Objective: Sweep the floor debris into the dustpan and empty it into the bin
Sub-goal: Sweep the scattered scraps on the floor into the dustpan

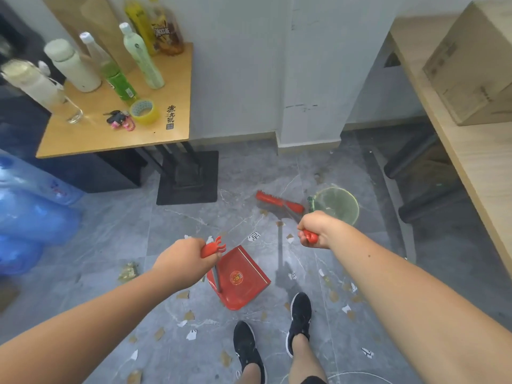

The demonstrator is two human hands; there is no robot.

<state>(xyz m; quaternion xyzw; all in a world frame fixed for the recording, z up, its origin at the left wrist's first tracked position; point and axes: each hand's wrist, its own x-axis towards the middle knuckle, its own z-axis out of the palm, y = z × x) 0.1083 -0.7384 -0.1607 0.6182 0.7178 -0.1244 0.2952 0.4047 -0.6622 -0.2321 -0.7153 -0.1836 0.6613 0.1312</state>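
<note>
The left hand is clamped on the dustpan handle, the pan resting on the floor near the feet. The right hand grips the broom, whose head lies farther off, just left of the bin. Scraps lie scattered around; open floor stretches left toward the desk.

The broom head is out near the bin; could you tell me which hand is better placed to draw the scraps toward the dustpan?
Right. The right hand grips the broom handle; the left hand holds the dustpan on the floor.
</note>
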